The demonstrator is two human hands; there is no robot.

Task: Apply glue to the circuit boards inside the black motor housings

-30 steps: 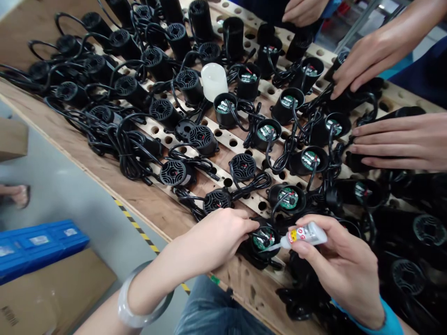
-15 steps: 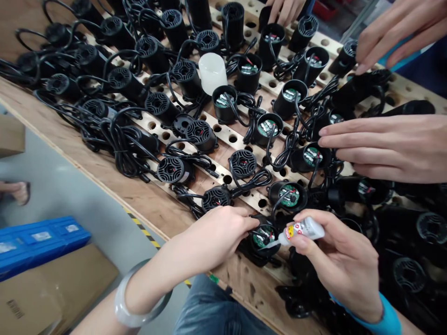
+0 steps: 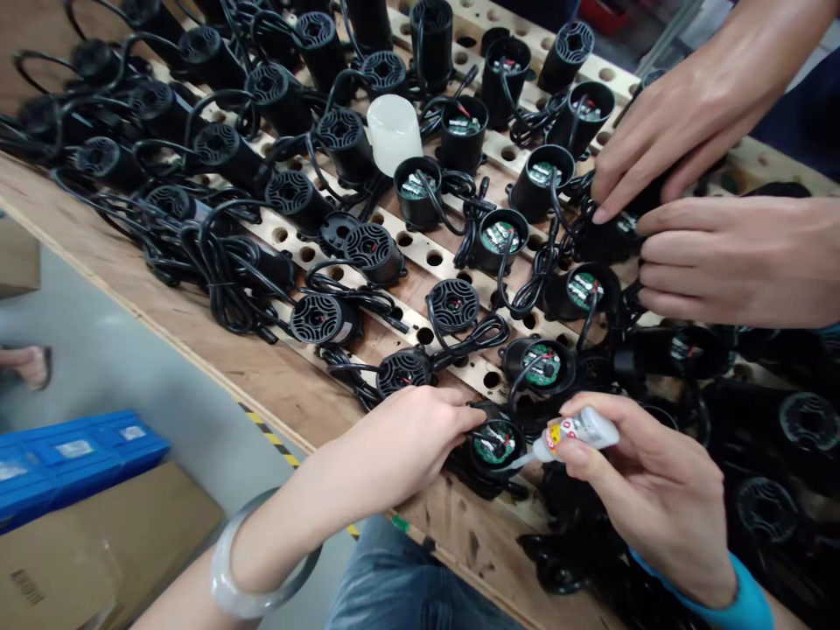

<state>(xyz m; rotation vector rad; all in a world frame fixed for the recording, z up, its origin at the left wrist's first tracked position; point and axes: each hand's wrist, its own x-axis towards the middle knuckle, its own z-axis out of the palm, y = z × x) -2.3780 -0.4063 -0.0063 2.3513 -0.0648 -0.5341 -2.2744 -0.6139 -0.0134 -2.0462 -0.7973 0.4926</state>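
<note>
Red and yellow print marks the label of the small glue tube (image 3: 581, 431), but the writing is too small to read. The right hand (image 3: 647, 490) pinches that tube between thumb and fingers, with its nozzle tip pointing left into the open black housing (image 3: 495, 442) at the near edge of the wooden board (image 3: 295, 385). Inside that housing sits a round green circuit board with red and black wires. The left hand (image 3: 410, 437) grips the housing's left rim, fingers closed on it.

Farther along the board, more open housings (image 3: 542, 366) stand in the drilled holes, each holding a green circuit board. Capped ones (image 3: 318, 317) with grilled ends lie to the left among black cables. A white translucent cup (image 3: 394, 131) stands among the far units. At the right, another person's two hands (image 3: 715, 219) rest on black units.

On the floor at near left lie a blue bin (image 3: 72, 455) with white labels, unreadable, and a cardboard box (image 3: 105, 551) with a barcode.
</note>
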